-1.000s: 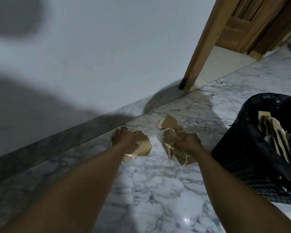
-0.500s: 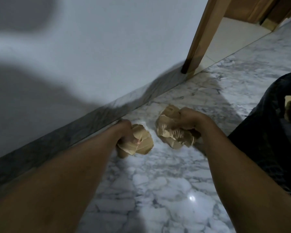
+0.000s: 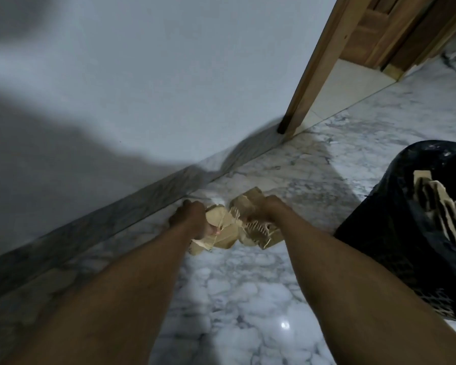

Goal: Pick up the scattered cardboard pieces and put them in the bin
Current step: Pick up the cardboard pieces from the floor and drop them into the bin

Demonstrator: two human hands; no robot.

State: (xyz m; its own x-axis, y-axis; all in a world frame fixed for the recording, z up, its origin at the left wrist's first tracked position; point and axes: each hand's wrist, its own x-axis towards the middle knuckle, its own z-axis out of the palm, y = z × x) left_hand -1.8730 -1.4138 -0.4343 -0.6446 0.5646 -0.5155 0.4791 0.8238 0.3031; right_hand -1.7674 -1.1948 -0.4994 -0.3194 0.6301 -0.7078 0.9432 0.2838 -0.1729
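The left hand (image 3: pixel 191 219) is curled tight round the left clump (image 3: pixel 221 234) of crumpled cardboard. Its knuckles face away from the camera, and the clump bulges out to the right of the fist and below it. The right hand (image 3: pixel 270 209) grips the right clump (image 3: pixel 258 233) the same way. Torn, fluted edges show beneath this hand and a flap sticks out on its far side. The two hands are close side by side. The clumps touch or nearly touch between them; I cannot tell which. Both loads seem lifted off the floor (image 3: pixel 248 291), near the skirting (image 3: pixel 111 219) at the foot of the wall (image 3: pixel 169 88).

The bin (image 3: pixel 379 233), lined in black, stands to the right of the hands and a little nearer the camera. Its mouth opens upward and is partly cut off by the right edge of the view. The right hand is the nearer to it; the left would have to travel further across. Neither clump has a clear long axis, so how they are turned should matter little for the drop. Pale strips (image 3: pixel 440 206) of cardboard already stand on edge inside the bin. No loose pieces show on the visible floor. A wooden door frame (image 3: pixel 313 80) rises at far right.
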